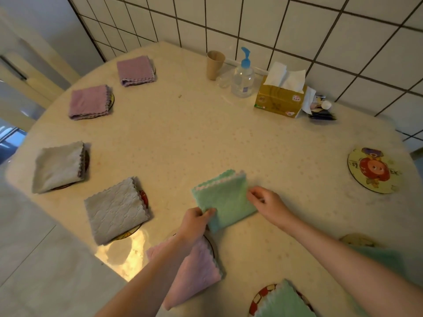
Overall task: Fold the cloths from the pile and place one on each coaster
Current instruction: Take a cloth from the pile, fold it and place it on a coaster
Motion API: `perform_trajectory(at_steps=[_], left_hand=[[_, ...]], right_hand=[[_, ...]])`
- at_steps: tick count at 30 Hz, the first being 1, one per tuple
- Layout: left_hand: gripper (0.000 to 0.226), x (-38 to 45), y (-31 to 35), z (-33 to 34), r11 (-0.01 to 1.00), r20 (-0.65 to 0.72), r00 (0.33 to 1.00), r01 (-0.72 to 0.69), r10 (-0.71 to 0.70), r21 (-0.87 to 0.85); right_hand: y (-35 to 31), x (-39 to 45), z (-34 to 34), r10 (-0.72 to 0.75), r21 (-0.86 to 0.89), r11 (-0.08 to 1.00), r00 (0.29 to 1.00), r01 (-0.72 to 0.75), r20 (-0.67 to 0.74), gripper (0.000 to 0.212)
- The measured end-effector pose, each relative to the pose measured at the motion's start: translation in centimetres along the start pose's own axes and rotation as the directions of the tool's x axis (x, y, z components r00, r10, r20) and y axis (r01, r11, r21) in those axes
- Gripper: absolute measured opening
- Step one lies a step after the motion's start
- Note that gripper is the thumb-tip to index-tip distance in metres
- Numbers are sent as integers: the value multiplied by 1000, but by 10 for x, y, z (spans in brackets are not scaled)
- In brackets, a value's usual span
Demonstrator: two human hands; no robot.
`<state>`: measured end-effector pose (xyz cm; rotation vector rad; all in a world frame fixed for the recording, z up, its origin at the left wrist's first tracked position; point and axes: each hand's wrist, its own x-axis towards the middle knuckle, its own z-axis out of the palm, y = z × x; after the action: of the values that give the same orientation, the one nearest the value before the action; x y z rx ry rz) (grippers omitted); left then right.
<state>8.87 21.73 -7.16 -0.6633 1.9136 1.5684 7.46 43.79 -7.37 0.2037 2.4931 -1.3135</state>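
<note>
From the head camera, a person leans over a round cream counter (206, 138) set against a white tiled wall (297, 26). Both hands work a folded mint-green fleecy cloth (225, 199) lying flat near the counter's middle front. The left hand (196, 221) has its fingers curled over the cloth's near-left corner, gripping it. The right hand (266, 201) pinches the cloth's right edge between thumb and fingertips.

Along the left side, folded cloths already sit on round coasters: two mauve cloths, the far one (135, 70) and a nearer one (89, 102), then a beige cloth (58, 167) and a grey quilted cloth (115, 210), each with a coaster rim peeking out beneath. Under the left forearm lies a pale pink folded cloth (199, 271) on another coaster. At the bottom edge a second green cloth (283, 302) covers a red-and-white rimmed coaster (259, 298).

On the right, a round printed coaster with a red cartoon figure (372, 170) is bare. Another coaster (358, 241) shows just beyond the right forearm, with a blurred green cloth (377, 257) beside it.

By the wall stand a tan paper cup (214, 64), a clear pump bottle with a blue top (243, 76) and a yellow tissue box (280, 99).
</note>
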Motion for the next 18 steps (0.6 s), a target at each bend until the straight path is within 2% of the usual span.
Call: perform_trajectory(at_steps=[2,5,8,11,18], left_hand=[[16,6,3,1,993,-2,998,69,-70,-94],[7,10,4,3,983,-4,993,114,-116,-146],[8,12,2,2,977,-4,992,121,-124,-178],[12,13,1,2,970,7,993,114,-115,-214],[19,21,5,2,975,-32,986,159,-166,-153]], right_hand=[[-8,14,8,54,15,998,998,-54,27,20],[-10,28,15,92,-83,993,995,-89,35,14],[-12,28,18,71,-99,993,997,-70,6,5],[-9,27,19,57,-89,994,998,-58,-13,6],[-11,36,25,160,-181,968,984,-172,-83,9]])
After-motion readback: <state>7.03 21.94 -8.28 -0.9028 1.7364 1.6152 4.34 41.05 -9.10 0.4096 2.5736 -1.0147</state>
